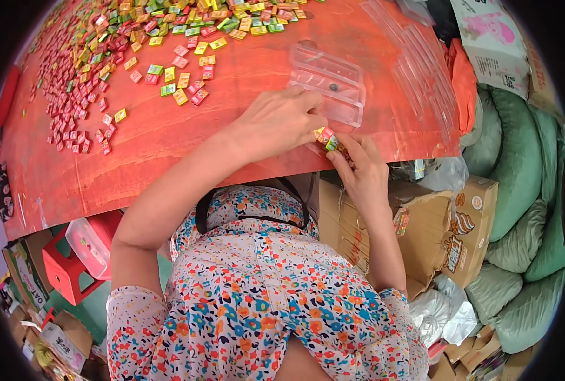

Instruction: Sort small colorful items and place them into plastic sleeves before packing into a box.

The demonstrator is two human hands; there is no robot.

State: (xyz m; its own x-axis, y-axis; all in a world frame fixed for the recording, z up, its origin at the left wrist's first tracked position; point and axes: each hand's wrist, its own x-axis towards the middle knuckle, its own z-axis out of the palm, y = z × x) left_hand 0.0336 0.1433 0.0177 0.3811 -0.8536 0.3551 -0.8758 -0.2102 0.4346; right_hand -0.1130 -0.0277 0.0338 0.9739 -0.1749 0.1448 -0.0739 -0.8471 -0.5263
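Over the table's near edge, my two hands meet at a short row of small wrapped packets [326,138] in yellow, pink and green. My left hand [279,120] is closed, its fingertips pinching at the upper left end of the row. Thumb and fingers of my right hand [364,168] grip the lower right end. Just beyond my hands lies a clear plastic tray [352,115] with long compartments and a dark round spot showing in its middle. How many packets are between my fingers is partly hidden.
A big heap of small coloured packets [117,38] covers the far left of the red table [168,152]. Clear trays [425,82] lie overlapped at the right. Cardboard boxes [473,232] and green sacks [517,165] stand right of the table; a red stool [66,270] is below left.
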